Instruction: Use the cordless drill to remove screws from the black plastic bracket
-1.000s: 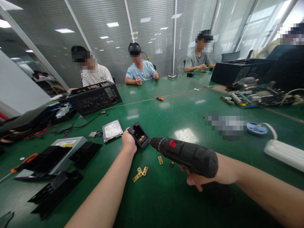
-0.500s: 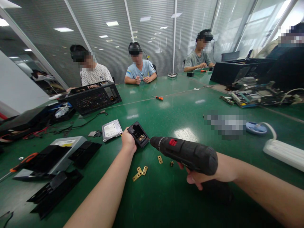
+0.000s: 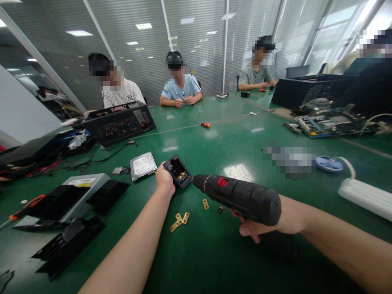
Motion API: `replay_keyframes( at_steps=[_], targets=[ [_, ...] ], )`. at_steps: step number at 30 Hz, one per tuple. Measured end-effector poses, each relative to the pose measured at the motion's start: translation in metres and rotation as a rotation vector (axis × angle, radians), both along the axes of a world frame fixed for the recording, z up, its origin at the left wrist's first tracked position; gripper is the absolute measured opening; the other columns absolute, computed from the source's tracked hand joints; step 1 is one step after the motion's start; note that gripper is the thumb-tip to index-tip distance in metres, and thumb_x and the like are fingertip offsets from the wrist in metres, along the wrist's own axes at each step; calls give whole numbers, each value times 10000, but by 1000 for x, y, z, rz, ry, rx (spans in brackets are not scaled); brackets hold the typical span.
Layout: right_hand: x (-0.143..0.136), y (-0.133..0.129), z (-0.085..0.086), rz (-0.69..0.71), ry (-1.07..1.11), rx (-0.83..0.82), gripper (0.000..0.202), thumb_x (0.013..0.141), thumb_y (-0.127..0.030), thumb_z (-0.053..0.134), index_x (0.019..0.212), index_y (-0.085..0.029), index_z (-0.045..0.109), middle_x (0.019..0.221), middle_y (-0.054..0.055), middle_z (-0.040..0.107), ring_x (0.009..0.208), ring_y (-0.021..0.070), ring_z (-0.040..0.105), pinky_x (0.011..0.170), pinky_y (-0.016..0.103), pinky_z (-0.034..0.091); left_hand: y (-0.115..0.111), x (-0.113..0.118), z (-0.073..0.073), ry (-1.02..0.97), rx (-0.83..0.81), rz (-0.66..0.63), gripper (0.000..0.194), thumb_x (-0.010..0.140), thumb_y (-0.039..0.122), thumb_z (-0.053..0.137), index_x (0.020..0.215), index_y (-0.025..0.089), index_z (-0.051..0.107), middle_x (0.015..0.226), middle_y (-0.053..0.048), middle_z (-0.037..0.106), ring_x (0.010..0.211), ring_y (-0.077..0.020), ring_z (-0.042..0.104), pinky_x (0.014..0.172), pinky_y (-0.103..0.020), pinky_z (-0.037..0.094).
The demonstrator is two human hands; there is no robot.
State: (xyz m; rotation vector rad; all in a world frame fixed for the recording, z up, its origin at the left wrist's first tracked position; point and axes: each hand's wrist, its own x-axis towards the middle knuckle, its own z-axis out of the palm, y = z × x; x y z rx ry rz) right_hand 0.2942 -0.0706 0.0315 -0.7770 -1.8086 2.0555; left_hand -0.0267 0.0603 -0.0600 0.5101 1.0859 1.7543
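Over the green table (image 3: pixel 214 143), gripping the box (image 3: pixel 185 182) in the left hand (image 3: pixel 165 179) and the drill (image 3: pixel 241 198) in the right hand (image 3: pixel 252 229), nosing it up to the box's rim — align straight, press steadily, brace firmly against twisting.

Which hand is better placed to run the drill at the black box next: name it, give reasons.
Probably the right hand: it grips the drill, whose nose points at the black box. The left hand is occupied, holding that box.
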Motion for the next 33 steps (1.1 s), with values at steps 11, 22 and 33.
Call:
replay_keyframes(
  at_steps=[11,22,33],
  targets=[
    [1,-1,-2,3,0,7,1005,851,-330,931,1693,-307,384,810,-53,660,626,147,720,572,251,594,-1,1,4,12,-90,-11,329,788,544,758,862,235,672,773,-21,711,812,-299,761,746,-422,624],
    [0,0,-2,0,-5,7,887,823,-370,943,1597,-266,522,812,-34,674,629,163,727,550,250,589,0,-1,2,1,-86,-35,313,776,516,761,839,229,651,768,-18,702,781,-286,751,746,-415,621],
    [-1,0,-6,-5,-7,9,889,820,-406,939,1590,-238,528,751,-49,673,569,135,682,539,240,572,-2,0,5,37,-84,-1,327,792,535,747,847,225,662,764,-22,707,794,-290,758,741,-413,626]
  ],
)
